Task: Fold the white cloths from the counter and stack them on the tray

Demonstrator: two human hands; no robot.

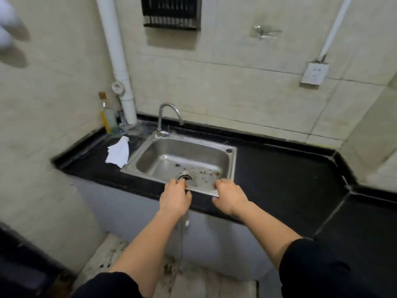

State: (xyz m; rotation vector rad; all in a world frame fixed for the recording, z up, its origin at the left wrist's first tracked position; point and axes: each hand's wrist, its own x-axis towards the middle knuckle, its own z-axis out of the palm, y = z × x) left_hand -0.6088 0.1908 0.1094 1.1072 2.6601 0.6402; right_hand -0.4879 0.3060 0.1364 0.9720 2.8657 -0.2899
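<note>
Two hands are in view, one white cloth, one tray. The left hand (175, 197) and right hand (231, 195) each curl their fingers (179, 182) over an end of a flat steel tray (202, 181), grasping it at the near rim of the single steel sink (182, 137). The tray's outline is hard to tell from the basin behind it.

The one crumpled white cloth (118, 152) lies on the black counter (279, 168), beyond and to the left of the left fingers, well apart from them and touching the sink's left rim. Farther beyond it in the corner stand one bottle (108, 117) and one white drainpipe (116, 50). One curved faucet (169, 112) rises straight past the fingers, at the sink's back rim.

The walls are pale tile, with one dark grille (170, 11) high up and one socket (314, 74) far to the right. The counter runs bare to the right of the right fingers, then bends toward the person. Its left end stops at the wall; below the hands are a pale cabinet front (129, 211) and stained floor (107, 254).
</note>
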